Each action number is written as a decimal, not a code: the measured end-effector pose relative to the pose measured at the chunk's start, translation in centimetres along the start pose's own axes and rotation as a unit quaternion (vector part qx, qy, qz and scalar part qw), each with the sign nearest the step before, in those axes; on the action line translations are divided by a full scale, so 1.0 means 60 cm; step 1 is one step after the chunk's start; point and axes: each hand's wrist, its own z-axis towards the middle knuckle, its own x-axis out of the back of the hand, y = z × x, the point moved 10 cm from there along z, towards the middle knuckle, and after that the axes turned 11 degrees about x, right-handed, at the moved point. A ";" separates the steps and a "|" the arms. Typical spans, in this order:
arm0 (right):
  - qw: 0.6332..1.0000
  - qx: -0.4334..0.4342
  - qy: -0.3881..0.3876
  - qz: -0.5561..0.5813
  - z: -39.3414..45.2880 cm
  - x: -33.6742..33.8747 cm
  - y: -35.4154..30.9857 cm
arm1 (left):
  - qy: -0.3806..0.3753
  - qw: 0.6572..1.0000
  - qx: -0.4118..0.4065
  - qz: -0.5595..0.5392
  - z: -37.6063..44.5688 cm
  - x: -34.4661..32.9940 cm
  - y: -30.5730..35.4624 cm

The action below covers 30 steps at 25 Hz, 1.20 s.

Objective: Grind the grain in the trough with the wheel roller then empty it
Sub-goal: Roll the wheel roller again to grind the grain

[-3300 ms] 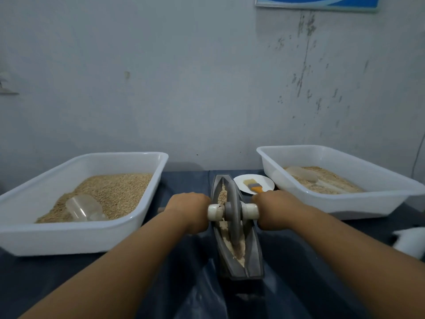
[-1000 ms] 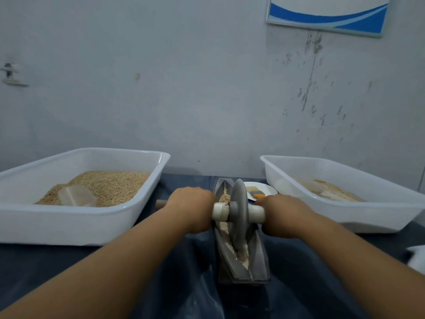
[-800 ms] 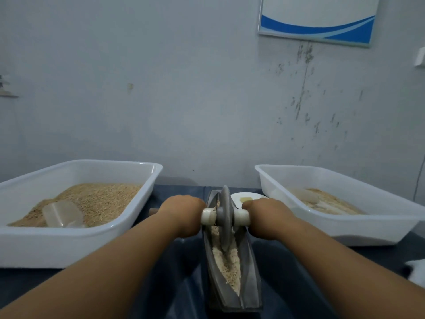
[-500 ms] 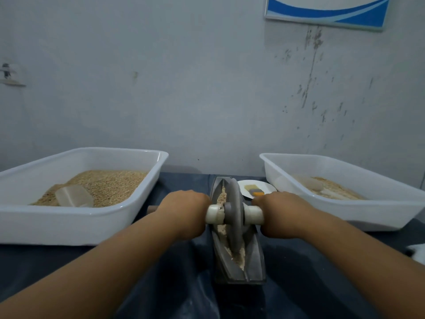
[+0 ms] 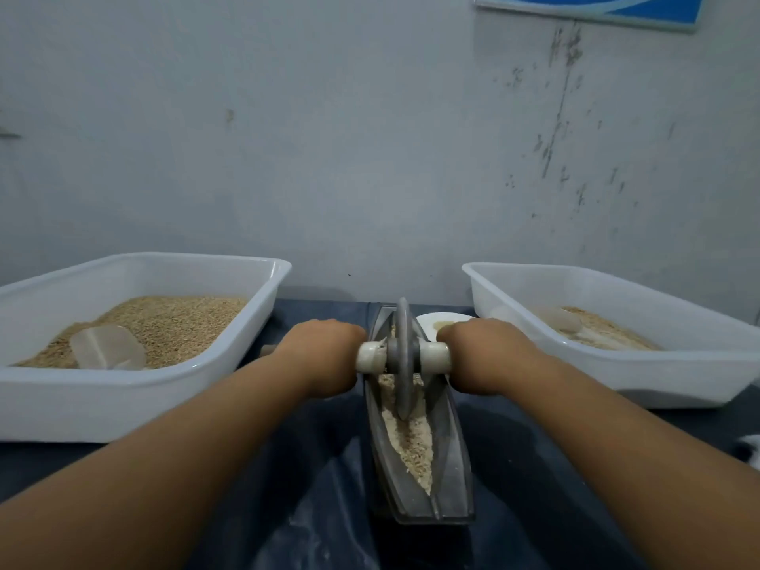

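A grey boat-shaped trough (image 5: 452, 458) lies lengthwise on the dark table in front of me, with pale crushed grain (image 5: 405, 436) in its groove. The grey wheel roller (image 5: 403, 355) stands upright in the far half of the trough on a white axle handle. My left hand (image 5: 320, 355) grips the axle's left end and my right hand (image 5: 483, 353) grips its right end, knuckles up. The grain under the wheel is hidden.
A white tub (image 5: 135, 405) with whole grain and a clear scoop (image 5: 107, 347) stands at the left. Another white tub (image 5: 641, 372) with ground grain and a scoop stands at the right. A small white plate (image 5: 442, 320) sits behind the trough. Close behind is a wall.
The wheel has rolled back and forth along the trough and now sits toward the far end. Both hands have kept their grip on the axle.
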 end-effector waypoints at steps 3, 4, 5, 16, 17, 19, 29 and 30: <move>0.998 0.002 -0.046 0.048 -0.043 -0.017 -0.002 | 0.019 0.999 -0.023 0.016 -0.033 0.013 0.013; 0.998 0.000 -0.031 0.050 -0.069 -0.016 -0.002 | 0.035 0.998 -0.037 0.024 -0.051 0.018 0.018; 0.999 0.005 -0.009 0.042 -0.092 -0.010 -0.005 | 0.054 0.997 -0.050 0.029 -0.070 0.022 0.022; 1.000 -0.005 0.024 0.001 -0.005 -0.012 0.013 | 0.019 1.000 -0.014 0.021 0.012 0.000 0.007; 1.000 0.003 0.012 0.007 -0.011 -0.011 0.010 | 0.017 1.000 -0.016 0.018 0.003 0.001 0.008; 0.999 0.029 -0.027 0.037 -0.038 -0.016 0.000 | 0.022 0.999 -0.023 0.017 -0.028 0.004 0.005; 0.999 -0.021 -0.012 0.044 -0.088 -0.007 0.041 | 0.079 0.996 0.044 0.016 -0.056 0.006 -0.067; 0.999 -0.037 0.003 0.035 -0.066 -0.013 0.050 | 0.084 0.995 0.056 0.021 -0.034 0.003 -0.069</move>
